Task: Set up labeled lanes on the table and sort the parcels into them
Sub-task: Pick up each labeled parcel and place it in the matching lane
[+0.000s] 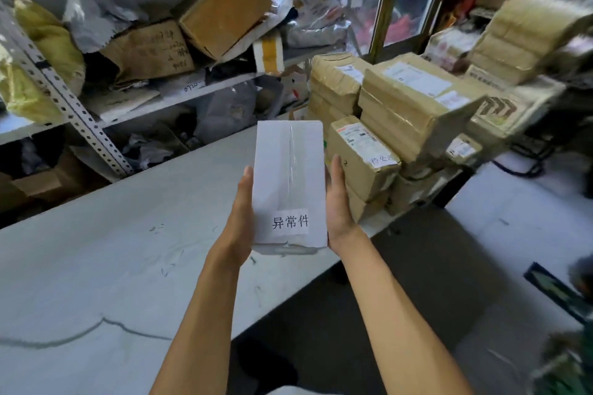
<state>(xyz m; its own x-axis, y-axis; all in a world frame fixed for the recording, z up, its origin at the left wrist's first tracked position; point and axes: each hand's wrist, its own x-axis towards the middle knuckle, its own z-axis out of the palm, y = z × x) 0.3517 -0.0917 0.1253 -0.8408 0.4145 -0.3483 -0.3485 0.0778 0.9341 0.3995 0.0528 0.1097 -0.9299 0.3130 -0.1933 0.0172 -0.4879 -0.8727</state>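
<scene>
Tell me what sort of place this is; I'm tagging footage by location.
Probably a parcel sorting room: taped brown parcels stacked at the table end, metal shelving crammed with packages, and a labelled white box held in both hands.

Smooth matt white box [288,183] (paper label), taped brown cardboard parcels [414,112]
</scene>
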